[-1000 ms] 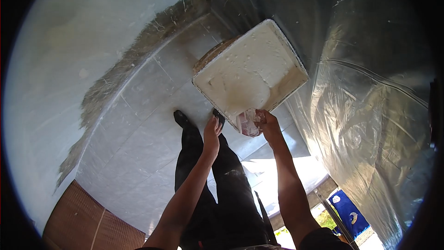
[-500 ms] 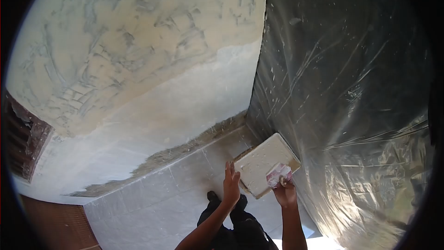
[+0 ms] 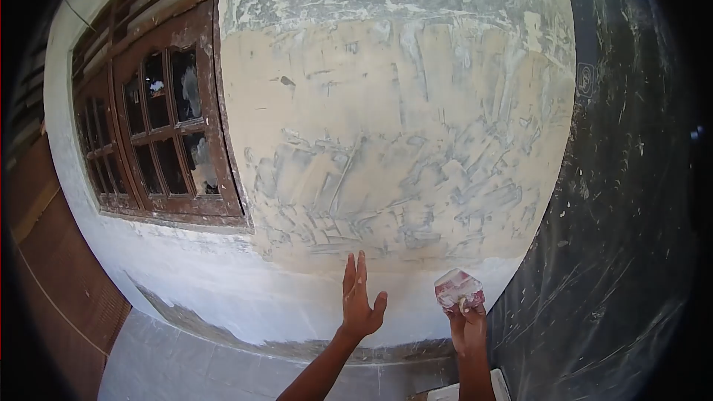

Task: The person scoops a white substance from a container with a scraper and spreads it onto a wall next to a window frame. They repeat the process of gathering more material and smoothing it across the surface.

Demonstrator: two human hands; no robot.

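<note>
Pink-and-white tool [image 3: 458,288], smeared with pale stuff, sits low and right of centre, held up just in front of the patchy wall [image 3: 401,141]. The right hand [image 3: 466,323] is closed round its lower part, fingers wrapped tight. Can't say whether it's a scraper or a sponge, it's too caked. The left hand [image 3: 359,304] is flat open, fingers straight up and thumb out, holding nothing. I can't tell if it's touching the wall or just near it.

What could go wrong, imo: the grip is only on the bottom edge of a slick, coated thing, so it might slip out and drop onto the floor tiles [image 3: 171,371]. Wet stuff could also flick onto the brown window [image 3: 160,126] to the left, since that has no cover, unlike the right side with its dark plastic sheet [image 3: 624,215].

Containers: only 1, a pale tray [image 3: 468,392] poking in at the bottom edge by the right forearm. Too little shows to tell what's in it.
</note>
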